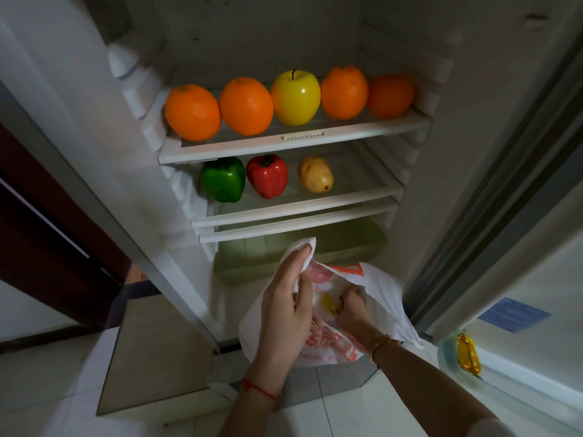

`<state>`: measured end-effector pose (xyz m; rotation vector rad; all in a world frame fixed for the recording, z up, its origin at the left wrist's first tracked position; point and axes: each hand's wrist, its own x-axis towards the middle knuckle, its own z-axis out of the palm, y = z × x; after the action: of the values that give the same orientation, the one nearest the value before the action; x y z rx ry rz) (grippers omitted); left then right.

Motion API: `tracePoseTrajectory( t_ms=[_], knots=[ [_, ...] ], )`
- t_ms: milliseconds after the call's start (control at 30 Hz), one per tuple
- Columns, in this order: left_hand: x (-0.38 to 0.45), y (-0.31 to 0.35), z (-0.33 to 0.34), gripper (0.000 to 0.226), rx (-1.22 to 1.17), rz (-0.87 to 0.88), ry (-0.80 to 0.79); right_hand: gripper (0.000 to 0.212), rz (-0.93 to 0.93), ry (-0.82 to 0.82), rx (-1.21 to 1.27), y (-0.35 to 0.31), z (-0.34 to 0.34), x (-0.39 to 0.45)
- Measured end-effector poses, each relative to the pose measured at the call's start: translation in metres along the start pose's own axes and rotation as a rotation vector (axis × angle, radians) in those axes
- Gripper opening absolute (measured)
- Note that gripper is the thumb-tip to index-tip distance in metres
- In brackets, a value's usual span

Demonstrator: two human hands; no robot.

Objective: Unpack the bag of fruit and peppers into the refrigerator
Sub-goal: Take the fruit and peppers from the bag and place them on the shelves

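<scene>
A person stands at an open refrigerator (pixel 120 127), unpacking a white plastic bag (pixel 383 298) printed in orange, which hangs low in front of the pale green crisper drawer (pixel 252 257). The left hand (pixel 284 307) pinches the bag's top edge between thumb and fingers, lifting it up; a red string circles that wrist. The right hand (pixel 351 305), wearing a thin bracelet, reaches inside the bag with fingers curled around something yellow (pixel 328 302) that is too hidden to identify. On the upper shelf (pixel 284 146) four oranges sit in a row with a yellow apple (pixel 295 97) between the second and third: orange (pixel 192 111), orange (pixel 246 106), then orange (pixel 344 92) and orange (pixel 390 95). On the shelf below (pixel 296 208) stand a green bell pepper (pixel 223 179) and a red bell pepper (pixel 267 176) close together, with a potato (pixel 315 174) apart to their right. A yellow packet (pixel 469 354) lies in the door rack at right
</scene>
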<state>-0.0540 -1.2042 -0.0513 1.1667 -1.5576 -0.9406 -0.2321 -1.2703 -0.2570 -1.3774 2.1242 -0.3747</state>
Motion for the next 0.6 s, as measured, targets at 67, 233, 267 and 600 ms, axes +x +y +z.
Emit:
tracePoseTrajectory(
  t_ms=[67,233,267,600],
  knots=[
    [-0.001,-0.002,-0.001,0.058,0.001,-0.003,0.008,0.044,-0.071,0.027,-0.043,-0.002,-0.001,-0.006],
    [-0.002,-0.004,-0.005,0.057,0.02,0.004,0.008,0.025,-0.257,-0.003,-0.134,-0.022,-0.003,-0.009],
    [-0.002,-0.004,-0.005,0.057,0.019,0.004,0.009,0.028,-0.288,-0.008,-0.167,-0.024,-0.002,-0.008],
    [-0.001,-0.01,-0.009,0.052,-0.012,-0.028,0.018,0.056,-0.441,-0.046,-0.23,-0.011,-0.004,-0.001]
  ],
)
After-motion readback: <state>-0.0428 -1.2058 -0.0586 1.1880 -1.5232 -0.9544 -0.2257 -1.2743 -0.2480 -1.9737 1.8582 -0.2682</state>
